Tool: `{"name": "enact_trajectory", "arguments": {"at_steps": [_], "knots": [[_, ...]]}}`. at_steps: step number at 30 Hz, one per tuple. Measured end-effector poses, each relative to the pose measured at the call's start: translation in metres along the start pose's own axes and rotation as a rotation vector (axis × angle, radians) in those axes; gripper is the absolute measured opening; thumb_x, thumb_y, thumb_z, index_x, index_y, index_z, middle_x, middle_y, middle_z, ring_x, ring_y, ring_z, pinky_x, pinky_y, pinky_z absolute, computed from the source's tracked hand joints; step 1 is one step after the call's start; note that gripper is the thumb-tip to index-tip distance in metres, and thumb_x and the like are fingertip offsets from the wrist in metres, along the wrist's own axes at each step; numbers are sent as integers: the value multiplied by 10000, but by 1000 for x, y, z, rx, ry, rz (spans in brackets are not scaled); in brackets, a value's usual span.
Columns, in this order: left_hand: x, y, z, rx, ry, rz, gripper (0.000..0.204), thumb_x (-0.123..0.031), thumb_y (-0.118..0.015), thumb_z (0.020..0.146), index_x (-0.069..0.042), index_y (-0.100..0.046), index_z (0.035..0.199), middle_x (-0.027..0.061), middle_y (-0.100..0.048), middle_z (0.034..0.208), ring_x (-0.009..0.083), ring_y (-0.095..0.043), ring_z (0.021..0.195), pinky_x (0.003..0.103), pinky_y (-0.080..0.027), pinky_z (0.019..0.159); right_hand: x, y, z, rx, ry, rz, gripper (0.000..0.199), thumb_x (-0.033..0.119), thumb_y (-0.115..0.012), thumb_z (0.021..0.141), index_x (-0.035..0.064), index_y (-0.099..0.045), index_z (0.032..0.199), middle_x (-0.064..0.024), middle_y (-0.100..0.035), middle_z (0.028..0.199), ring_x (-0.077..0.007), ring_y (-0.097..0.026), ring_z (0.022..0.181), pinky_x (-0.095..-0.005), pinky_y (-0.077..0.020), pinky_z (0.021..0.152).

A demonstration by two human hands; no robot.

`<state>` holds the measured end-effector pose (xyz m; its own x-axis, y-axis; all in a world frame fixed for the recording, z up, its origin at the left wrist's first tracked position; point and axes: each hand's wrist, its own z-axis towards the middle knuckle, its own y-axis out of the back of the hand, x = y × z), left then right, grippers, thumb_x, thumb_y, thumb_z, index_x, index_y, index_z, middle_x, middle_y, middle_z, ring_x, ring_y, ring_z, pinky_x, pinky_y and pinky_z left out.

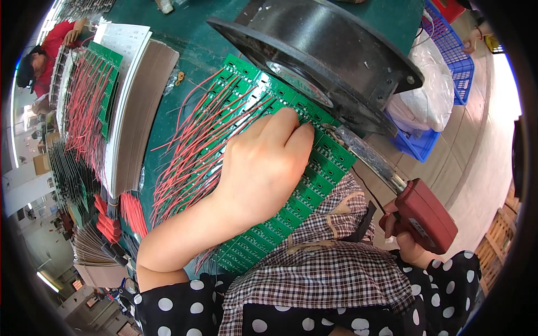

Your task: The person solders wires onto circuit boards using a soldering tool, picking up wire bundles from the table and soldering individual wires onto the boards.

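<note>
A green circuit board panel (263, 238) lies aslant at the table's edge before me, with many red wires (196, 131) fanning off its left side. Over the panel, my left hand (263, 162) is closed, its fingertips bent down to the board near its right edge. Whatever they pinch is hidden beneath the knuckles. My right hand (408, 245) grips the dark red handle of a soldering gun (428, 218). Its metal barrel points up and left, and the tip end comes close to my left fingertips at the panel's edge.
Just beyond the panel stands a black round fan (319, 45). At left are a thick stack of paper sheets (137, 112), another wired green board (106, 67) and red wire bundles (133, 213). A blue basket (462, 70) with a plastic bag (423, 84) stands at right. Another person (53, 56) sits far left.
</note>
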<state>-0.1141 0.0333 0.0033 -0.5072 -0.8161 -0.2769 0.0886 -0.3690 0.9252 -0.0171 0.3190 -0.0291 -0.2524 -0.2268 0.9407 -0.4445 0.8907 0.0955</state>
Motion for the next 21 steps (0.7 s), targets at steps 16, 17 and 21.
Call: {"name": "enact_trajectory", "arguments": {"at_steps": [16,17,21], "knots": [[41,99,-187,-401,739,276,81,-5,-645,779,-8,-658,858,104,-615,812,256,-618,747,316,-480,685,-11,-33,17,-121,369,348,626,468,-619,850,-19,-418,1187,-100,-513,1092,-110,-499,599,-262,-400,512],[43,108,-209,-421,776,337,81,-5,-645,779,-8,-658,858,104,-615,812,256,-618,747,316,-480,685,-13,-36,21,-182,353,283,618,460,-617,853,-20,-417,1187,-101,-513,1092,-110,-497,598,-260,-399,512],[55,120,-276,-448,1022,524,74,-55,-639,789,-39,-665,856,89,-618,824,280,-618,767,334,-478,680,-11,-49,18,-284,353,157,590,427,-605,863,-23,-409,1189,-104,-511,1093,-109,-490,593,-254,-393,511]]}}
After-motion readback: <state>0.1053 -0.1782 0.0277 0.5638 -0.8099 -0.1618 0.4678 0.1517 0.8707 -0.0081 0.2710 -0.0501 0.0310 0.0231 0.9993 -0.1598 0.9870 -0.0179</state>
